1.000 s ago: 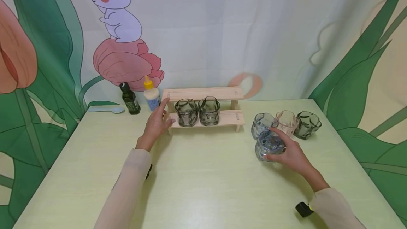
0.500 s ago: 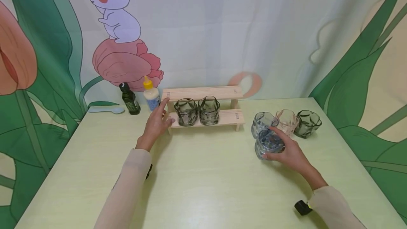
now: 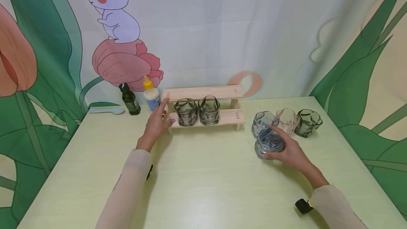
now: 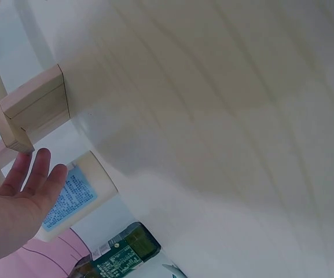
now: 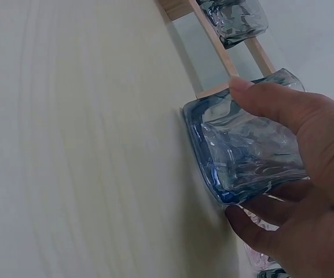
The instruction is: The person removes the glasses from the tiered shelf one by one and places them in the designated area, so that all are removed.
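Gripping a blue glass cup [image 3: 269, 144], the right hand [image 3: 290, 153] curls its thumb and fingers round the cup's sides near the right part of the pale green table [image 3: 203, 186]. The cup stands upright on its base, its long axis vertical and its open mouth facing up; in the right wrist view its base [image 5: 213, 174] appears to meet the tabletop. It sits just in front of a second bluish cup [image 3: 263, 122], with a pink cup [image 3: 287, 120] and a dark green cup [image 3: 307, 122] lined up to that one's right.

The left hand [image 3: 155, 123] holds nothing: its fingers are nearly straight and rest against the left end of a wooden two-step rack [image 3: 222, 94], as the left wrist view also shows [image 4: 16, 191]. Two grey glass cups [image 3: 197, 111] stand side by side, upright, on the rack's lower step. Left of the rack stand a white glue bottle [image 3: 151, 96] with a yellow tip and a dark bottle [image 3: 129, 100], and a pale spoon [image 3: 106, 109] lies further left.
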Demonstrator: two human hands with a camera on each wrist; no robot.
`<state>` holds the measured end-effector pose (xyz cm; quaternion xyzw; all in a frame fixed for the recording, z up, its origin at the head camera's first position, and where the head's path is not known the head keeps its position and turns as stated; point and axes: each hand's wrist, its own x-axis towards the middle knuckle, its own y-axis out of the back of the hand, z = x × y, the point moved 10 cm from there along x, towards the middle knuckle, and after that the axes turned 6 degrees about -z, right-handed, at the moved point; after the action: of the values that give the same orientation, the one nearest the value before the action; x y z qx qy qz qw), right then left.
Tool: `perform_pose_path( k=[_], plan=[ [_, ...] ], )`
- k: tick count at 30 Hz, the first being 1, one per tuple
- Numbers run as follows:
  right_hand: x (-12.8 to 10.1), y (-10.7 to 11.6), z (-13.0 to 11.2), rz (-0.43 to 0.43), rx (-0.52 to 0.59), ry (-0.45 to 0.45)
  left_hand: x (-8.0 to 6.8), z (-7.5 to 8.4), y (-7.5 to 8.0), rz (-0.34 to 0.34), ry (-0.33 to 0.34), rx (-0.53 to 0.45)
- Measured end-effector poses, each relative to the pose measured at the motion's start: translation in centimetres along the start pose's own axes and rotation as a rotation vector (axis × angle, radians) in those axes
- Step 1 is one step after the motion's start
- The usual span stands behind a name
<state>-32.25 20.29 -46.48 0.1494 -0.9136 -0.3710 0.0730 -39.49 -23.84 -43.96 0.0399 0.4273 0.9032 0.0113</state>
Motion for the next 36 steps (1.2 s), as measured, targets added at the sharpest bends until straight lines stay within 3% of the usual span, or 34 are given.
perform_pose_path(
  k=[12, 23, 36],
  plan=[
    [-0.1, 0.2, -0.1, -0.033, -0.014, -0.03, -0.1, 0.3, 0.1, 0.001, 0.006, 0.003],
    [-0.5, 2.4, -1.0, -0.083, 0.146, 0.065, -0.2, 0.1, 0.0, 0.006, -0.002, 0.0],
    [0.4, 5.8, -3.9, -0.065, 0.055, 0.092, 0.0, 0.0, -0.1, 0.0, 0.01, -0.012]
  ],
)
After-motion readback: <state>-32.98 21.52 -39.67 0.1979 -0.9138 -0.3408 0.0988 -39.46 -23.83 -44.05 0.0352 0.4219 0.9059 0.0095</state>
